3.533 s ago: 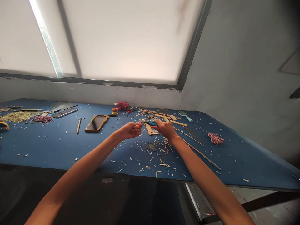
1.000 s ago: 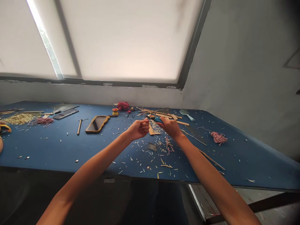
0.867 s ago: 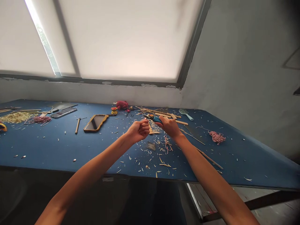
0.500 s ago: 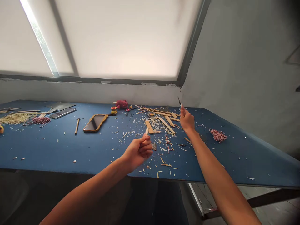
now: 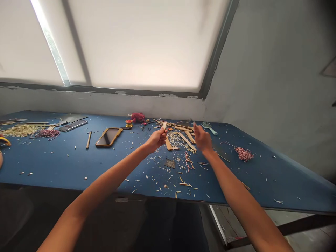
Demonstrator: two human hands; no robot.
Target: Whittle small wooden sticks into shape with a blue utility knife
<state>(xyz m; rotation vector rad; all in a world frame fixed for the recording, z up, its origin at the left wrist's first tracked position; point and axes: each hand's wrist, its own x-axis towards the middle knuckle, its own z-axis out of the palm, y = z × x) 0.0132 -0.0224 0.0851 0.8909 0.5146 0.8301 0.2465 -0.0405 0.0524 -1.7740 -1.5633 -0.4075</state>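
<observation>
At the far left of the blue table (image 5: 52,161) lies a heap of pale shavings (image 5: 18,130) with a tangle of red-and-white twine (image 5: 46,133) just beside it; further right rest a phone in a tan case (image 5: 109,136) and a short wooden dowel (image 5: 88,139); near the back edge sit a small red plush toy (image 5: 137,117) and a gold spool (image 5: 128,123); the left hand (image 5: 156,138) is raised over the table, fingers clamped round a thin wooden stick (image 5: 164,125) whose pale tip stands up out of the fist; flat wooden strips (image 5: 183,138) lie scattered below it; the right hand (image 5: 201,137) hovers near, blurred, so whether its fingers hold anything cannot be told; beyond it lie a teal brush (image 5: 208,127) and another twine bundle (image 5: 243,154).
</observation>
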